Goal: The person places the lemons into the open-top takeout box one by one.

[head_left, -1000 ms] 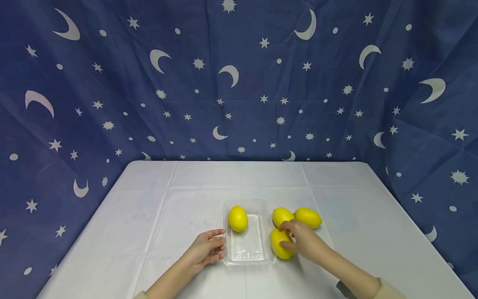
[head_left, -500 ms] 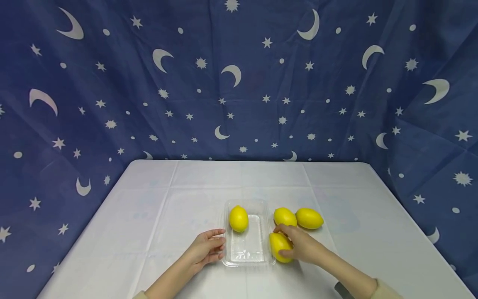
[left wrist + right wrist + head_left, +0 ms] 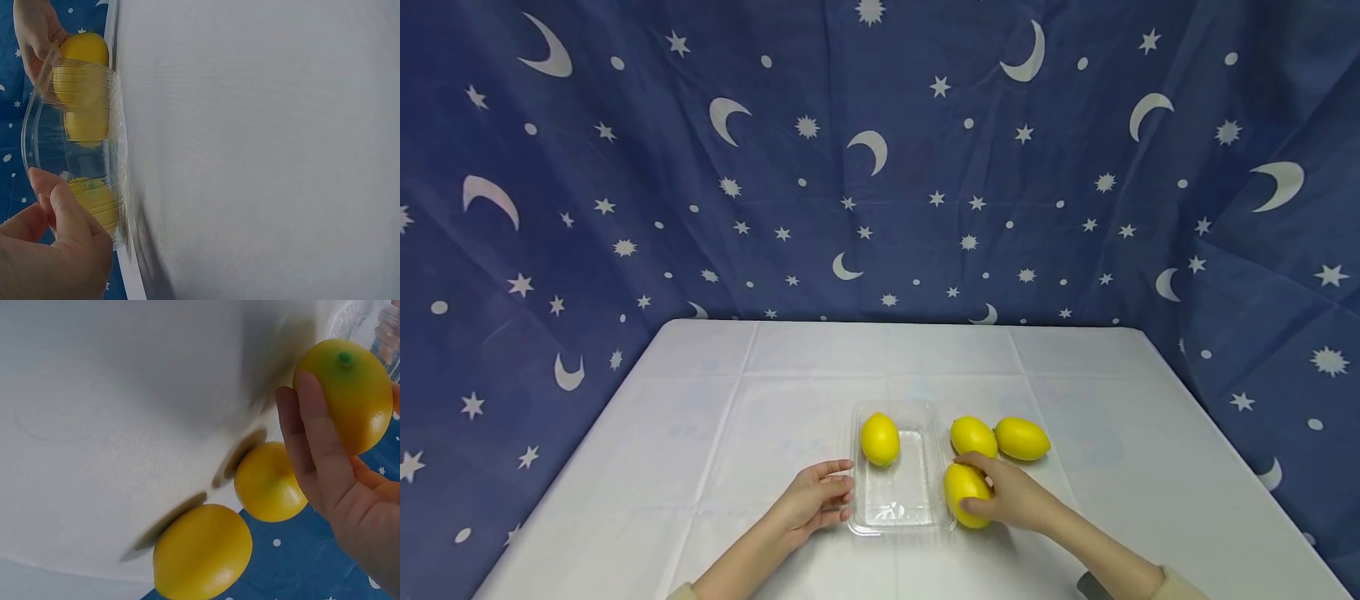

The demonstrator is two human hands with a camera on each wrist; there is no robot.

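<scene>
Little has shifted since a second ago: the right hand [image 3: 1011, 498] has settled lower round the nearest lemon [image 3: 964, 492], thumb at its near side and fingers over its far side, and the fruit sits a touch closer to the tray [image 3: 930, 510] than before. That lemon is grasped at the tray's right wall; the right wrist view shows fingers [image 3: 315, 447] wrapped along it with its green stem end up, though whether it rests on the cloth or is lifted I cannot tell. At the tray's left edge the left hand [image 3: 811, 502] pinches the clear rim, thumb and fingertips curled on it. Inside the tray, at its far end, lies one lemon [image 3: 880, 438]. Beyond the right hand two more lemons lie on the white cloth [image 3: 715, 417], one [image 3: 973, 434] just beside the tray, the other [image 3: 1022, 438] touching it on the right. Behind the table hangs a blue drape [image 3: 880, 167] with moons and stars.
</scene>
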